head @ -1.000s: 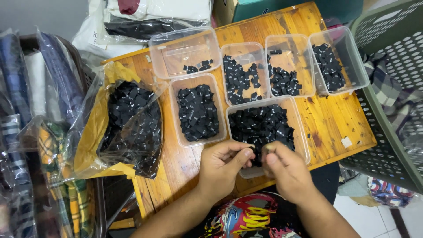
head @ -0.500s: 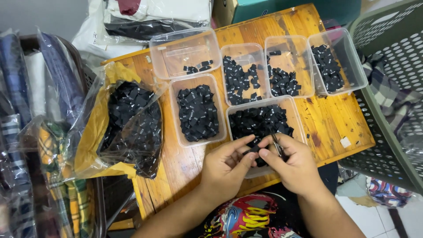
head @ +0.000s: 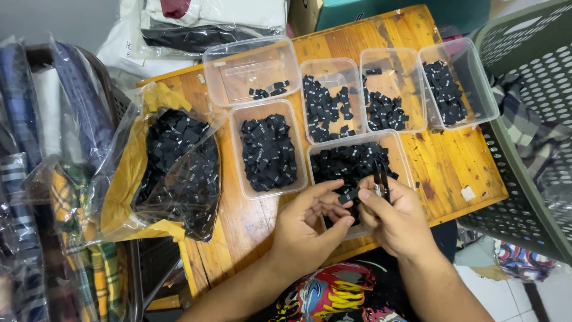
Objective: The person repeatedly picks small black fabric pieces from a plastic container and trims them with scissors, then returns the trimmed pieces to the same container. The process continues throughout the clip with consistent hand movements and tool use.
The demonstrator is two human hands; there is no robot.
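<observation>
Both hands meet over the near edge of the wooden table [head: 459,161], above the front right tub [head: 400,149] full of small black fabric labels. Left hand [head: 310,223] has fingers curled, thumb and fingertips pinched together near a black label [head: 348,195]. Right hand [head: 396,220] is closed around thin black tweezers [head: 379,177], tips pointing up toward the far edge, and its thumb and forefinger also pinch that same label; the two hands touch at the fingertips. Cannot tell which hand carries the label's weight.

Just left of that tub, a second tub [head: 268,152] packed with labels. Along the far edge a row of four clear tubs: the leftmost [head: 250,71] nearly bare with a few labels, next three [head: 328,98] [head: 390,92] [head: 456,83] partly filled. At the table's left edge a clear plastic bag [head: 179,167] of black labels lies on yellow paper. Grey plastic basket [head: 536,125] stands beside the right edge. Bagged clothes [head: 65,119] stacked off the left side.
</observation>
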